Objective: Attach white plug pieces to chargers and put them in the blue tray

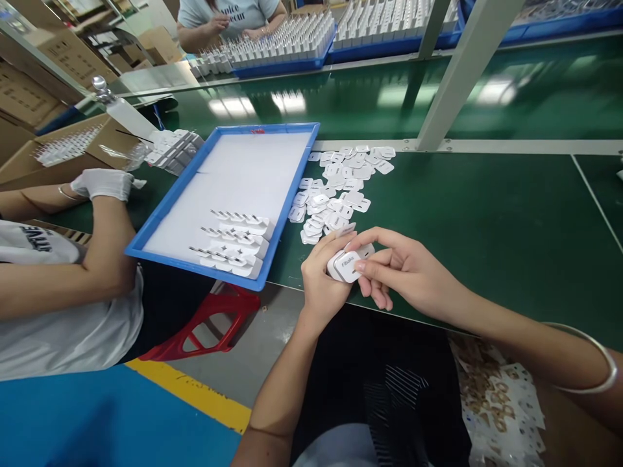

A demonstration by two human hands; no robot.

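Note:
In my left hand (pixel 325 275) is a white plastic charger housing (pixel 344 264) with rounded corners and grey lettering on its face. A thin white cover plate (pixel 346 230) sticks up by the left fingers. My right hand (pixel 396 266) is closed at the housing, its thumb on the lettered face and its index finger along the top edge. Part of a white piece with a dark slot shows between the right fingers. Loose white cover plates (pixel 335 188) lie heaped on the green table just beyond my hands.
Left of the heap, a blue-rimmed tray (pixel 272 259) holds rows of white housings with metal pins (pixel 238 243). A co-worker's gloved hand (pixel 109 185) is farther left, near a cardboard box (pixel 82 162). Filled blue trays (pixel 287 65) stand beyond a metal post (pixel 462 78).

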